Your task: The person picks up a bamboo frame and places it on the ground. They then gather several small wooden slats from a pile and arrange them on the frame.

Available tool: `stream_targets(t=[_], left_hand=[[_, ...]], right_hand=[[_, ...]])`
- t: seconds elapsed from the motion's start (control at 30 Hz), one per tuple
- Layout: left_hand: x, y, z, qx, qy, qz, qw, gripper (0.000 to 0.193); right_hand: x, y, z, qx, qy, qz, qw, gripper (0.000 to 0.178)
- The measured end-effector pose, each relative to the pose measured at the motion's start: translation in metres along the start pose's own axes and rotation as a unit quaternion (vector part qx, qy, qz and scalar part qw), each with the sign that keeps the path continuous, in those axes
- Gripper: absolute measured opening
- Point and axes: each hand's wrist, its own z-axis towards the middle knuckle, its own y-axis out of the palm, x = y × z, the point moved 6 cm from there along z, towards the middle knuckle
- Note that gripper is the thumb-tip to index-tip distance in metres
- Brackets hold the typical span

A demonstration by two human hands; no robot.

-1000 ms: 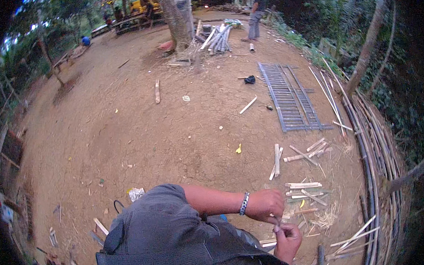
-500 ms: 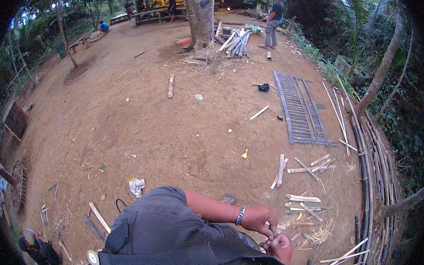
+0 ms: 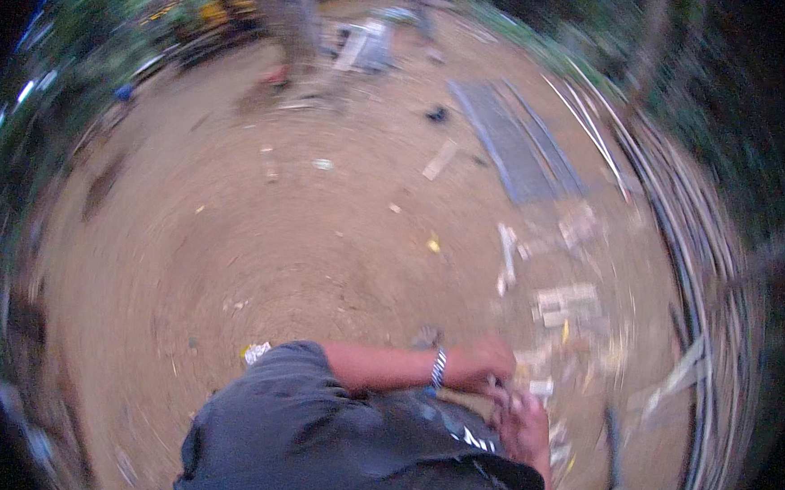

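Observation:
My left hand [image 3: 482, 364], with a chain bracelet [image 3: 439, 368] at its wrist, reaches across to the right of my body. Just below it is my right hand [image 3: 523, 424]. The fingers of both are drawn together and meet, closed around something too small and blurred to make out. Beyond them on the dirt lies a pile of pale split slats [image 3: 565, 306]. A short pale piece [image 3: 541, 388] shows right beside my fingers.
A dark slatted bamboo panel [image 3: 507, 140] lies farther off. Long poles [image 3: 681, 236] line the right edge. A yellow scrap [image 3: 434, 245] and a black object [image 3: 437, 114] are on the ground. A crumpled white wrapper [image 3: 257, 352] lies by my left shoulder.
The whole view has turned and blurred, with the ground things shifted mostly left and up. My hands stay close together, the right forearm now showing more.

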Motion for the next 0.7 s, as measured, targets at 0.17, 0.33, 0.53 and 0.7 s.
stream_targets(t=[0.17,0.33,0.53,0.7], left_hand=[[0.007,-0.025,0.011,-0.019,0.078,0.029,0.996,0.036],[0.015,0.015,0.020,-0.018,0.098,-0.027,0.995,0.038],[-0.007,0.065,0.012,-0.162,0.000,-0.085,0.983,0.035],[-0.038,0.123,-0.009,-0.400,-0.086,-0.008,0.912,0.034]], right_hand=[[-0.002,0.018,0.016,-0.053,0.034,0.120,0.991,0.021],[0.032,-0.010,0.002,-0.091,-0.008,0.180,0.979,0.022],[0.106,-0.066,0.013,0.014,-0.072,0.078,0.994,0.024],[0.278,-0.201,-0.015,0.300,0.030,-0.407,0.862,0.019]])
